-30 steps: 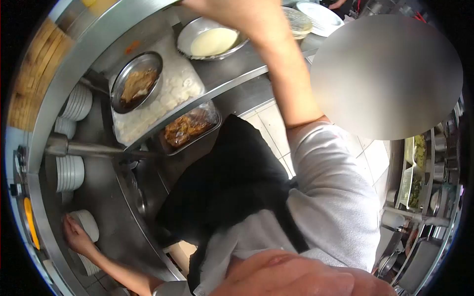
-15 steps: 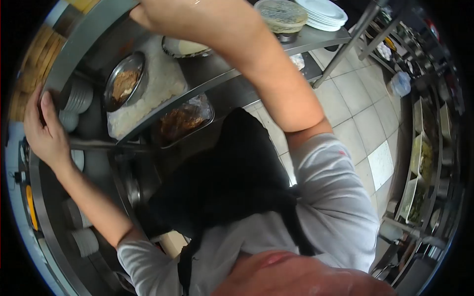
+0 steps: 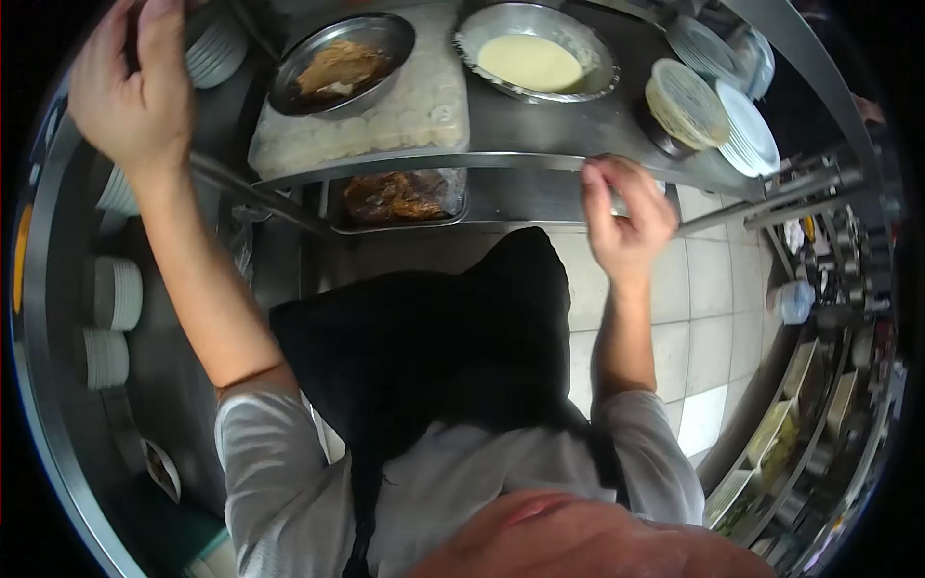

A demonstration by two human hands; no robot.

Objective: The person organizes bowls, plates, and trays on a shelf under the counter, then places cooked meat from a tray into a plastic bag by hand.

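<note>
Holds left hand (image 3: 140,101) near stacked dishes (image 3: 218,56), curls right hand (image 3: 631,222) by metal shelf (image 3: 525,161), with grips unclear.

No readable text, no legible labels, no brand names, no numbers, no signs

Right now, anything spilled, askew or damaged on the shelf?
No clear spill or damage. Mildly odd: the metal bowl of brown food rests on the translucent pack, not directly on the shelf; footing may be uneven.
</note>
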